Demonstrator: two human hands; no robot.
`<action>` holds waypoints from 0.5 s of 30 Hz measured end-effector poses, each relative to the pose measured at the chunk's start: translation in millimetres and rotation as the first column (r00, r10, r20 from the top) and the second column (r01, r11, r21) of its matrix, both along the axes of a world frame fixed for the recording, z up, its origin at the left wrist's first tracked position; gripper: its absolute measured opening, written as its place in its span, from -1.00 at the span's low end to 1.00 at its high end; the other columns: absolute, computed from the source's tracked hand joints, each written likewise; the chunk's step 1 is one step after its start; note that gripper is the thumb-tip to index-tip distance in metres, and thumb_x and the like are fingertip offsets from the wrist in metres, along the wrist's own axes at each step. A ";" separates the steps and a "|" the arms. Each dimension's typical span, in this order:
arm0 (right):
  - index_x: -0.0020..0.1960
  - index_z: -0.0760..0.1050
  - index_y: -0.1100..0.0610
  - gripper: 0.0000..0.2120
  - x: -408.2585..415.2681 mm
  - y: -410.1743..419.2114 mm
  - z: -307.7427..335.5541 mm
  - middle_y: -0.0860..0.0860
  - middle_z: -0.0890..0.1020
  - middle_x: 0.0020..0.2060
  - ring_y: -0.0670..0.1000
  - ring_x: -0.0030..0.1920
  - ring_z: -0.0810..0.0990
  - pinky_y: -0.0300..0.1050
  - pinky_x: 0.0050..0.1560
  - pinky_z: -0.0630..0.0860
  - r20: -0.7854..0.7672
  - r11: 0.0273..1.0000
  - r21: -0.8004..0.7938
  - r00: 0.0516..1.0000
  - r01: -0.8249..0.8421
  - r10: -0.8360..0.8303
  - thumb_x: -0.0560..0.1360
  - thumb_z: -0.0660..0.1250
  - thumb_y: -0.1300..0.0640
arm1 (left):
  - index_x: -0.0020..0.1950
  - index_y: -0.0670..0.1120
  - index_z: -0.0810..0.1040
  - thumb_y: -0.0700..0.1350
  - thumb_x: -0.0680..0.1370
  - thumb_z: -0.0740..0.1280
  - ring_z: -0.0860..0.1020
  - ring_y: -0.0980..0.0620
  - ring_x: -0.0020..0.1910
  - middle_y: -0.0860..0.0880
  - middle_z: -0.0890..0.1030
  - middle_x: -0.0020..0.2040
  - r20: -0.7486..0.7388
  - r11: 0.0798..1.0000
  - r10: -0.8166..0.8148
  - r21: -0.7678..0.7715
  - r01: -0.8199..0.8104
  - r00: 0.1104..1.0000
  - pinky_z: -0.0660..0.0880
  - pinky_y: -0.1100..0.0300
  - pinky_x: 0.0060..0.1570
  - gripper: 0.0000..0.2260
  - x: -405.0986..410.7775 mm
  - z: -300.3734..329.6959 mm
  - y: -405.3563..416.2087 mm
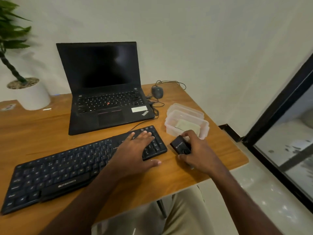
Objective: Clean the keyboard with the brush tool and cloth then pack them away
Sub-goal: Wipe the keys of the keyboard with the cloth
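Fingers of the right hand (197, 153) curl round a small black brush tool (180, 145), gripping it just above the worktop (220, 160) between the keyboard's right end and a clear plastic container (204, 126). Fingers of the left hand (135, 150) lie straight and spread, pressing flat on the number-pad end of the keyboard (71, 170), thumb hanging off its front edge; they hold nothing. The keyboard sits slantwise across the worktop, in front of an open laptop (105, 92) whose screen is dark. A pale folded cloth (186, 125) lies inside the container, with what looks like the lid tucked behind or under it. A wired mouse (157, 92) rests near the far edge, its cable trailing beside the laptop, and a potted plant (32, 94) stands at far left. Judging by this, cleaning has barely begun. The tool seems closed, so its brush may need exposing, and doing that one-handed risks dropping it. The container stands near the worktop's right edge, close by the right wrist; a careless elbow or sweep could knock it off. Hard brushing could also skid the keyboard if the left palm lifts.
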State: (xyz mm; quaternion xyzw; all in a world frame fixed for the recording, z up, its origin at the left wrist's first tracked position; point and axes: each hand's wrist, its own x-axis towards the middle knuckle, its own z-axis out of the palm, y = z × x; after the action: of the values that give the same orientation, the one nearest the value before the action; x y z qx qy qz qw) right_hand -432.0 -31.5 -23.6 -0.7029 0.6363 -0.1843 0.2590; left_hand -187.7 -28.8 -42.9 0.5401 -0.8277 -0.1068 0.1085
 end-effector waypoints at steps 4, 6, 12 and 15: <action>0.42 0.37 -0.04 -0.36 1.2 -2.7 -3.6 0.02 0.58 0.33 0.03 0.24 0.59 -0.06 0.20 0.60 -0.050 1.000 0.018 0.999 0.012 -0.011 0.43 0.58 0.02 | 0.62 0.09 0.05 0.46 0.48 0.20 -0.03 0.16 0.58 0.10 0.03 0.63 0.042 1.000 -0.002 0.008 0.002 0.999 -0.28 0.15 0.49 -0.17 -5.5 0.8 -9.1; 0.44 0.43 -0.03 -0.39 2.2 -3.4 -6.7 0.01 0.59 0.31 0.02 0.27 0.57 -0.06 0.28 0.54 -0.074 1.000 -0.005 0.997 0.009 -0.009 0.46 0.55 -0.02 | 0.62 0.09 0.05 0.47 0.47 0.19 -0.02 0.16 0.58 0.09 0.03 0.63 0.057 1.000 -0.007 0.015 0.006 0.998 -0.27 0.13 0.50 -0.16 -8.2 -0.2 -12.2; 0.54 0.35 -0.05 -0.37 4.2 0.3 -6.3 0.02 0.48 0.36 0.05 0.36 0.48 -0.04 0.37 0.47 -0.218 0.998 -0.066 0.975 0.024 -0.038 0.54 0.44 -0.14 | 0.62 0.11 0.07 0.42 0.50 0.23 -0.01 0.10 0.58 0.11 0.04 0.62 0.071 0.998 -0.036 0.045 0.033 0.997 -0.24 0.16 0.43 -0.21 -18.7 7.0 -21.9; 0.49 0.42 -0.05 -0.38 2.5 -1.6 0.7 -0.01 0.58 0.34 0.03 0.31 0.56 -0.02 0.29 0.57 -0.230 0.993 -0.069 0.967 0.093 -0.106 0.49 0.50 -0.14 | 0.57 0.13 0.20 0.35 0.52 0.27 0.11 -0.03 0.57 0.12 0.18 0.59 0.007 0.998 -0.015 0.065 0.015 1.000 0.11 -0.02 0.50 -0.32 -18.5 14.5 -27.5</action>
State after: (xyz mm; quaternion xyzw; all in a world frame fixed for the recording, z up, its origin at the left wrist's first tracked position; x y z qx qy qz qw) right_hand -429.5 -33.1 -22.9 -0.6941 0.6911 -0.1318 0.1525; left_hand -206.2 -56.2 -28.5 0.5375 -0.8283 -0.1326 0.0868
